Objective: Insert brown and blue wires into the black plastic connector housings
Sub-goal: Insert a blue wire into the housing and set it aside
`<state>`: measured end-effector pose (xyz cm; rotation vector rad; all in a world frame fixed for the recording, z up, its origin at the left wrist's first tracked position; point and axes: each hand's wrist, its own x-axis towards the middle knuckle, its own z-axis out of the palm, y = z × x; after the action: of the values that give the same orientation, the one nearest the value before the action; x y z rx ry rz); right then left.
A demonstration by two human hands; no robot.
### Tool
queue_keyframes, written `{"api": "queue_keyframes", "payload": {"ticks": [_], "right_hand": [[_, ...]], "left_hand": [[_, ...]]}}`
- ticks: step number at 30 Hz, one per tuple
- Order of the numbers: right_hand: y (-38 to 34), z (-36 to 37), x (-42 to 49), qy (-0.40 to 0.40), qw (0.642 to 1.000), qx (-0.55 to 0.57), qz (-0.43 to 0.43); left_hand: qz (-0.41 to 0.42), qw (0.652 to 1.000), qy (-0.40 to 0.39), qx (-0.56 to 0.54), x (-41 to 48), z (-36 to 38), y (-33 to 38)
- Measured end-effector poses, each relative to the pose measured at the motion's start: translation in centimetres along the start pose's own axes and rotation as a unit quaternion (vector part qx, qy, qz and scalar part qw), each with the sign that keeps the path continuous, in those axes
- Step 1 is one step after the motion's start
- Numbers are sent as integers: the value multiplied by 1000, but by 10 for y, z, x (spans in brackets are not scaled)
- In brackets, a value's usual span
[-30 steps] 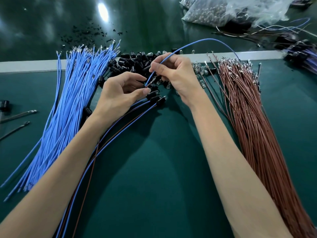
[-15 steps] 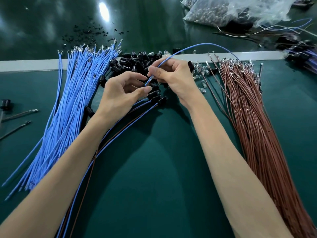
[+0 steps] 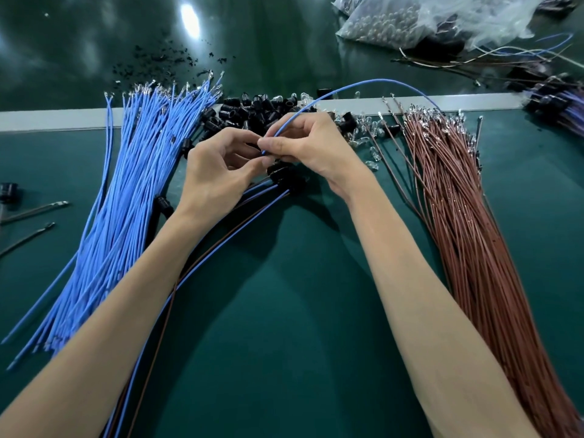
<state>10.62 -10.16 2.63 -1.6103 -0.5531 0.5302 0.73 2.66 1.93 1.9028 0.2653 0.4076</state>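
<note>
Blue wire point(image 3: 363, 82) is in my right hand point(image 3: 309, 150). I pinch it near its end with my thumb and fingers, and the rest of it loops up and over toward the brown wires point(image 3: 467, 222).

My left hand point(image 3: 215, 175) is curled up right against that end. I think there is a black housing in it, but my fingers hide the spot, so I cannot tell.

Just under my hands lie a few done ones point(image 3: 286, 181). Each has a black housing on the end, with blue and brown wires running back toward me on the green surface point(image 3: 284, 311). So a little bit of the job is done.

A lot is left. The big bunch of blue wires point(image 3: 136, 191) lies on my left. The big bunch of brown wires lies on my right. A heap of loose black housings point(image 3: 252, 112) sits just past my hands, between the two bunches. I think I am near the start, with this blue wire going in now.
</note>
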Motion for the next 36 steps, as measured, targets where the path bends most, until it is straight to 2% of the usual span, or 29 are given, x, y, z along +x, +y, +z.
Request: {"api": "queue_keyframes", "payload": {"ticks": [5, 10, 15, 19, 24, 29, 36], "right_hand": [[0, -2, 0, -13, 996, -90, 3], [3, 6, 2, 29, 997, -78, 1], [1, 2, 1, 8, 994, -113, 1], [0, 9, 3, 46, 993, -112, -10], [0, 9, 2, 17, 989, -148, 7], [1, 11, 4, 48, 986, -158, -5], [3, 12, 5, 30, 988, -151, -5]], "left_hand": [[14, 999, 4, 37, -1, 3, -2], [19, 999, 11, 43, -2, 3, -1], [1, 999, 23, 31, -2, 2, 0], [-8, 999, 27, 29, -1, 1, 0], [-4, 998, 33, 45, -5, 2, -2], [-11, 999, 34, 33, -3, 2, -2], [-21, 999, 30, 32, -5, 2, -2]]}}
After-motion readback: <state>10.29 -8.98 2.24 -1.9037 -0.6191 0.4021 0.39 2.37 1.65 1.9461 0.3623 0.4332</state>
